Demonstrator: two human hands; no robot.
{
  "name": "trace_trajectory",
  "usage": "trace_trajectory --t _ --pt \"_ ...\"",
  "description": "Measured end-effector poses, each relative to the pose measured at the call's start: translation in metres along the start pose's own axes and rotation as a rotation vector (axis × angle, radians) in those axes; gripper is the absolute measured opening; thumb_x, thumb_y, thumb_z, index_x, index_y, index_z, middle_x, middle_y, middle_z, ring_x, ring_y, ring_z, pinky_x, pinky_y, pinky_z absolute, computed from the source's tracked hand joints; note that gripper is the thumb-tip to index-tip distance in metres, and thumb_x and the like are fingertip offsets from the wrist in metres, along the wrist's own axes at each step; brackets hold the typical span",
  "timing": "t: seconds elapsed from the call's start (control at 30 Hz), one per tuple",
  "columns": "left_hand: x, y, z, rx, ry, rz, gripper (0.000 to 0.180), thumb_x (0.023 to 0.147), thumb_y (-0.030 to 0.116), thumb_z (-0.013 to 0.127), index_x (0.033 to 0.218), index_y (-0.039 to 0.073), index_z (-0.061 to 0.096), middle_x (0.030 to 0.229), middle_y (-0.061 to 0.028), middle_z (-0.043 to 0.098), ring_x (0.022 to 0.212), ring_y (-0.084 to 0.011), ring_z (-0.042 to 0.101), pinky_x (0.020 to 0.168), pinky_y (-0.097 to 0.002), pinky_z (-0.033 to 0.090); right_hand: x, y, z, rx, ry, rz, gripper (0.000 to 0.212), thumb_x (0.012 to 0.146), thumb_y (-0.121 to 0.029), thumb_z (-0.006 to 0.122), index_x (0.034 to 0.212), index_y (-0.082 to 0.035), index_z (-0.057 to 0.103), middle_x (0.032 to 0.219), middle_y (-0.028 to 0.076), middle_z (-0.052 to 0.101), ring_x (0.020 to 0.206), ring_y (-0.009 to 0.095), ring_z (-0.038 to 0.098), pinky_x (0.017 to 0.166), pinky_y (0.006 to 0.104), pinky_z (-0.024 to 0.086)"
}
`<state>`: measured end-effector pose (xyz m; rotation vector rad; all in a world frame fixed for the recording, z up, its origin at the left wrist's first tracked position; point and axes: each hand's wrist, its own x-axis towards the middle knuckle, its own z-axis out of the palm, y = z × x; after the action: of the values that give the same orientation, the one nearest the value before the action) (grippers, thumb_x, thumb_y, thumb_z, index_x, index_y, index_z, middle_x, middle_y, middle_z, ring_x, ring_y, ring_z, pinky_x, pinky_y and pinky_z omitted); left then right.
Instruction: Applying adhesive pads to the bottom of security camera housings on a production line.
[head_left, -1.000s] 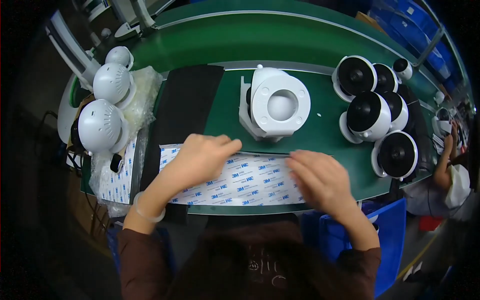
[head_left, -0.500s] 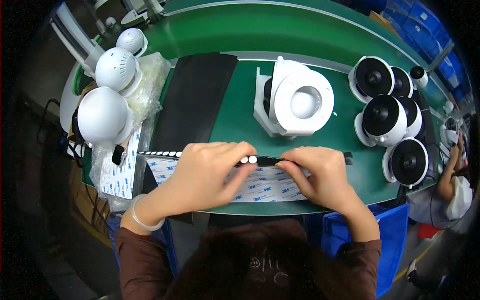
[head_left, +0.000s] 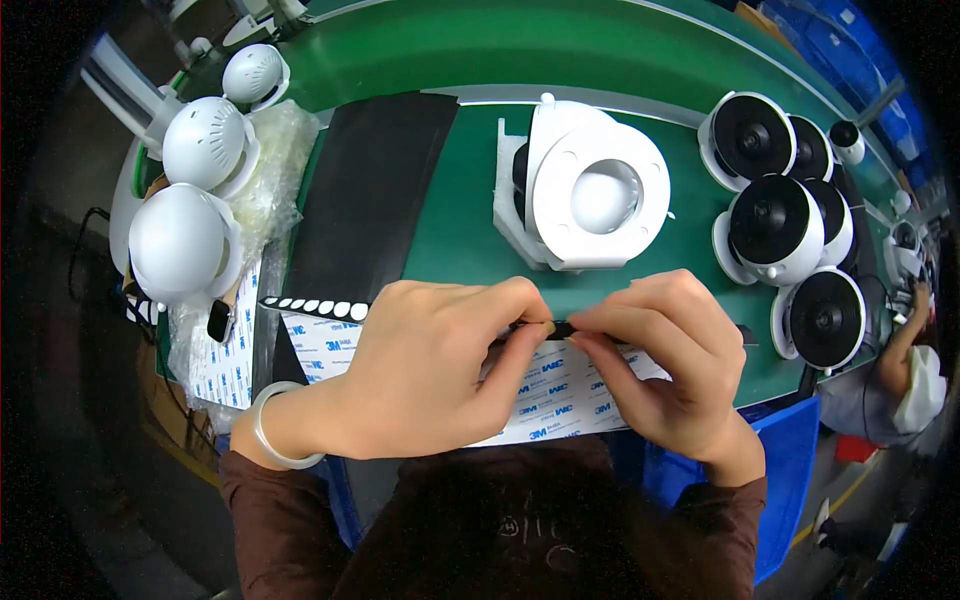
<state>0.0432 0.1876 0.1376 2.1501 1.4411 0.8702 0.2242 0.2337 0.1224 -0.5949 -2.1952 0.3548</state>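
A narrow black strip with a row of white round pads [head_left: 318,307] runs left to right between my hands, low over the table. My left hand [head_left: 440,360] pinches it between thumb and forefinger. Close beside, my right hand [head_left: 668,365] pinches the strip near the same spot, fingertips nearly meeting the left ones. What exactly lies between the right fingertips is too small to tell. Below both hands lies a white backing sheet printed in blue [head_left: 545,405]. Beyond them a white device with a round opening [head_left: 600,190] rests in a white foam-like holder [head_left: 512,195].
A black sheet [head_left: 370,190] lies left of the device. White domed devices [head_left: 178,242] stand on bubble wrap [head_left: 265,180] at left, by a smartwatch [head_left: 220,318]. Several black-faced round devices [head_left: 768,220] stand at right. A blue bin [head_left: 785,480] sits below the table edge; another person [head_left: 905,370] works far right.
My hands have drawn closer together, and the right one has turned with its fingers raised. The strip's left end now shows its white pads more broadly. The view has shifted slightly.
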Motion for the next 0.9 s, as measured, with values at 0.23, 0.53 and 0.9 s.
trace_trajectory --t 0.23,0.53,0.9 --pt "0.0 0.0 0.006 0.015 0.012 -0.007 0.002 0.073 0.001 0.057 0.072 0.003 0.056 0.061 -0.0095 0.057 0.051 -0.0224 0.058 0.047 -0.0271 0.043 0.003 0.003 -0.003 0.026 -0.069 0.026 0.022 0.056 0.005 0.068 0.076 -0.004 0.062 0.072 0.005 0.059 0.064 0.019 0.054 0.055 0.0273 0.043" --pt "0.001 -0.008 0.013 0.025 0.044 -0.038 0.003 0.073 0.001 0.056 0.07 0.003 0.055 0.059 -0.0093 0.055 0.05 -0.0235 0.057 0.046 -0.0282 0.042 0.001 0.008 0.004 0.067 -0.132 0.086 0.02 0.059 0.006 0.067 0.077 -0.003 0.061 0.073 0.006 0.059 0.065 0.019 0.055 0.056 0.0264 0.045" --pt "0.001 -0.009 0.013 0.131 0.117 0.079 0.005 0.071 0.001 0.058 0.071 0.005 0.054 0.057 -0.0069 0.054 0.046 -0.0221 0.053 0.044 -0.0291 0.037 0.003 0.007 0.004 0.11 -0.103 0.134 0.018 0.061 0.005 0.068 0.076 -0.002 0.061 0.075 0.007 0.061 0.064 0.019 0.055 0.057 0.0256 0.045"
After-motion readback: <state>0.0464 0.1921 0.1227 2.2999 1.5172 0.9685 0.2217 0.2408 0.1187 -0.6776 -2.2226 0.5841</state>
